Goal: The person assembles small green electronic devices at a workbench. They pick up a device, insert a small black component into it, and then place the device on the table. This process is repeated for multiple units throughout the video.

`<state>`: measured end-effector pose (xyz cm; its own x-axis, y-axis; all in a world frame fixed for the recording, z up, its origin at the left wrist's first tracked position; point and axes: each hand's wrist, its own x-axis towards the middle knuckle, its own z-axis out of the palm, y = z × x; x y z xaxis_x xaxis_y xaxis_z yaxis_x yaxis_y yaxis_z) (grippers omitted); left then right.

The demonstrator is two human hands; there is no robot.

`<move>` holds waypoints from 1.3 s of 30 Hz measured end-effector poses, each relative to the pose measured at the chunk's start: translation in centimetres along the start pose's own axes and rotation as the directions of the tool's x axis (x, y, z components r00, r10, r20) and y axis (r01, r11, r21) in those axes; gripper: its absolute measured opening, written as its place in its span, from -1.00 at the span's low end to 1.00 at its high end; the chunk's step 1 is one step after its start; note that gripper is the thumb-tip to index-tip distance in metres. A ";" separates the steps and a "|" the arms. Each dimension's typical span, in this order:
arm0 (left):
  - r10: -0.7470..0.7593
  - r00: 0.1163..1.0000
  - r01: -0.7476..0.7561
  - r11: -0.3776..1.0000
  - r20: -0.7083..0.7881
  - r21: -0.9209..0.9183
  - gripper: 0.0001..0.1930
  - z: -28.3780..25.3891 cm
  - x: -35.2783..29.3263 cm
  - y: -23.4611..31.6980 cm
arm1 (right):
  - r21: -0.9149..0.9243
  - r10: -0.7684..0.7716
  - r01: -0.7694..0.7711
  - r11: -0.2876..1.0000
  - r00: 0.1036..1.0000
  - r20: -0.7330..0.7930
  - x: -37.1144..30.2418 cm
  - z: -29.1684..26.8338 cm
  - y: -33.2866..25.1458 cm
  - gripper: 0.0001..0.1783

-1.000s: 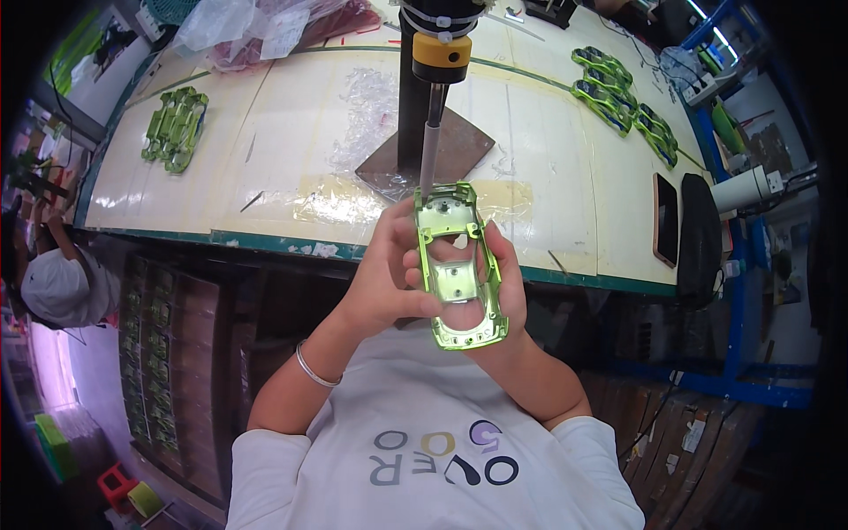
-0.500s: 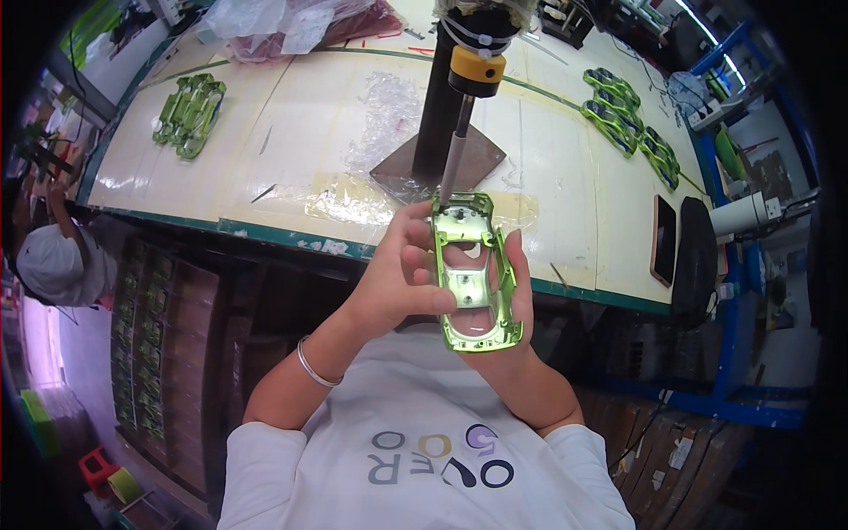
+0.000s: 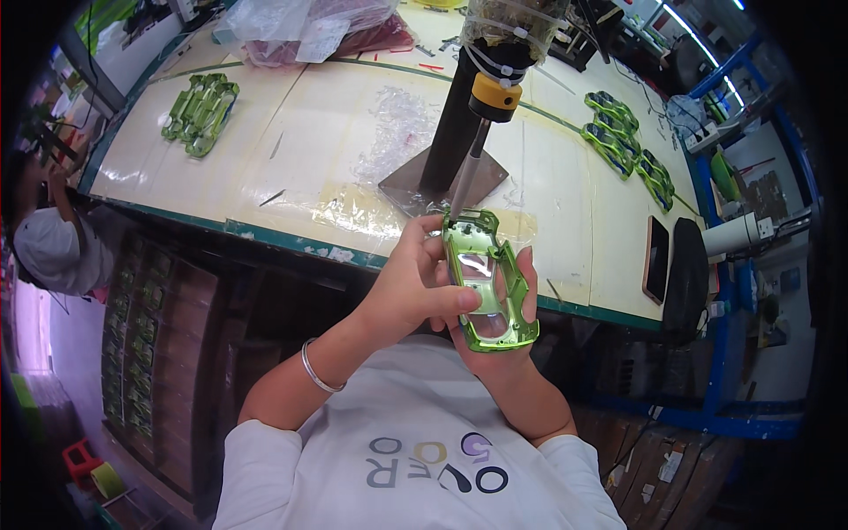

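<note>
A shiny green toy car body shell [image 3: 495, 309], with window openings and screw holes, is held between my two hands below the table's near edge. My left hand [image 3: 408, 287] grips its left side, thumb lying across the middle panel and fingers at the far left edge. Under the shell, my right hand [image 3: 496, 364] supports it, fingers curling up along the right side. A power screwdriver [image 3: 495, 97] with a yellow collar hangs over the table. Its long grey shaft [image 3: 468, 168] slants down to the shell's far end; whether the tip touches a screw is hidden.
A black post on a square metal base [image 3: 484, 177] stands behind the screwdriver. Green shells lie at the table's left [image 3: 201, 115] and right [image 3: 614, 124]. A phone [image 3: 655, 261] and black case [image 3: 691, 274] sit at the right edge. Another person [image 3: 62, 247] is at far left.
The view has shifted slightly. The shell has tilted a little in my hands, and my left thumb has slid farther across its middle panel. The screwdriver shaft slants more.
</note>
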<state>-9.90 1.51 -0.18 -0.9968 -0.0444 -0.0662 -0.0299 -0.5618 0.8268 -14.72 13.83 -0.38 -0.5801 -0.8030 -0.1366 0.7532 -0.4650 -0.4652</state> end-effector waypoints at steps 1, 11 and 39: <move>0.010 1.000 -0.010 1.000 -0.003 0.007 -0.12 0.1 0.1 -0.1 | 0.014 -0.003 0.003 1.000 1.000 0.023 0.0 -0.1 0.0 -0.38; 0.118 0.993 -0.117 0.992 -0.022 0.041 -0.05 -0.3 0.1 -1.3 | 0.072 0.050 -0.044 0.996 0.995 -0.089 1.0 -0.6 0.0 -0.39; 0.278 0.955 -0.295 0.853 0.102 0.430 0.15 0.0 -2.9 -1.6 | 0.371 0.316 -0.458 0.808 0.867 0.385 2.4 -3.4 -2.1 -0.27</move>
<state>-6.99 2.52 -1.30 -0.9679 -0.1141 0.2240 0.2365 -0.1110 0.9653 -18.75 14.09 -2.71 -0.1460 -0.9867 0.0715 0.9893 -0.1456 0.0111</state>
